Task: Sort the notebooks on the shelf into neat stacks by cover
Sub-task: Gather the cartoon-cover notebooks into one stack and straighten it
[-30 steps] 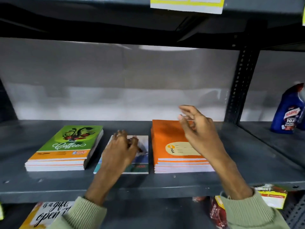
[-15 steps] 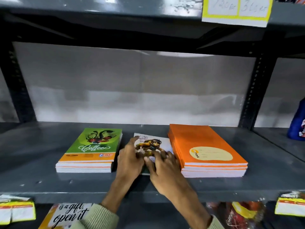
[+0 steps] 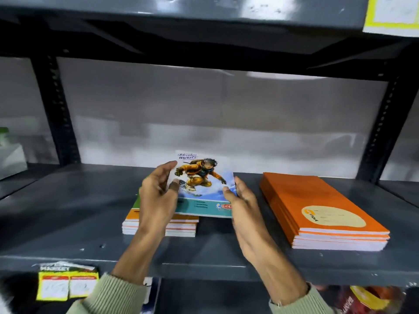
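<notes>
One notebook (image 3: 203, 184) held aloft between two stacks.
Gripped at its side edges by left hand (image 3: 158, 196) and right hand (image 3: 243, 203); long axis runs away; green stack (image 3: 158, 225) lies below-left, nearer.

Notebook (image 3: 204, 189) held above the shelf (image 3: 68, 223) between both hands: left hand (image 3: 156, 200) at its left edge, right hand (image 3: 242, 207) at its right edge. Directly under it and the left hand, a stack (image 3: 181, 227) lies on the shelf, partly hidden. Second stack (image 3: 322, 209) lies on the shelf to the right, well apart. Price tag (image 3: 65, 284) is fixed to the shelf's front edge, lower left; another tag (image 3: 392, 17) on the shelf above, upper right.
</notes>
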The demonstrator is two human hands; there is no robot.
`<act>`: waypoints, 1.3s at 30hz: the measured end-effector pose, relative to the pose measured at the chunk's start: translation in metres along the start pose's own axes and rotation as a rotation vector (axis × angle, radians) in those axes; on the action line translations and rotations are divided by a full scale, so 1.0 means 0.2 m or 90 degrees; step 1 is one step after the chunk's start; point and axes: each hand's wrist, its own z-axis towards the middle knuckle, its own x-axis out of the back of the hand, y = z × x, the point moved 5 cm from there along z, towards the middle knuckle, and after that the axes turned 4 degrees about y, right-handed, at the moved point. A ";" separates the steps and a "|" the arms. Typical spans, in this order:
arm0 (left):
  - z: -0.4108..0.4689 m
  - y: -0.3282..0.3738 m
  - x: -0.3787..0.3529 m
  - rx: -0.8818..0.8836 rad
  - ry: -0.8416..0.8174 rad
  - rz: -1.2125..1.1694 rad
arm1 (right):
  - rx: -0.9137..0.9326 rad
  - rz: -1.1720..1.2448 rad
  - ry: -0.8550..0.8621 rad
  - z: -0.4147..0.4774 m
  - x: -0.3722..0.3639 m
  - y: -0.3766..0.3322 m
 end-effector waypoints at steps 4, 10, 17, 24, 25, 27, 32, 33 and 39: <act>0.10 -0.06 0.14 -0.019 -0.002 0.104 | -0.024 0.011 -0.019 0.02 -0.18 -0.01; 0.18 -0.16 0.26 -0.034 -0.037 0.273 | -0.055 -0.170 -0.070 0.03 -0.36 0.05; 0.18 -0.24 0.31 0.027 -0.149 0.311 | -0.036 -0.244 -0.087 0.02 -0.35 0.13; 0.14 -0.32 0.50 0.036 -0.152 0.238 | -0.006 -0.234 -0.019 0.00 -0.22 0.16; 0.13 -0.33 0.50 0.036 -0.153 0.228 | -0.016 -0.236 -0.024 0.00 -0.22 0.17; 0.13 -0.34 0.50 0.019 -0.142 0.235 | -0.024 -0.235 -0.028 -0.02 -0.25 0.16; 0.13 -0.35 0.50 -0.015 -0.134 0.280 | 0.012 -0.278 -0.019 -0.04 -0.27 0.19; 0.12 -0.35 0.50 -0.016 -0.134 0.285 | 0.023 -0.276 -0.020 -0.04 -0.27 0.19; 0.09 -0.29 0.55 -0.049 -0.054 0.248 | 0.053 -0.306 -0.064 -0.10 -0.29 0.12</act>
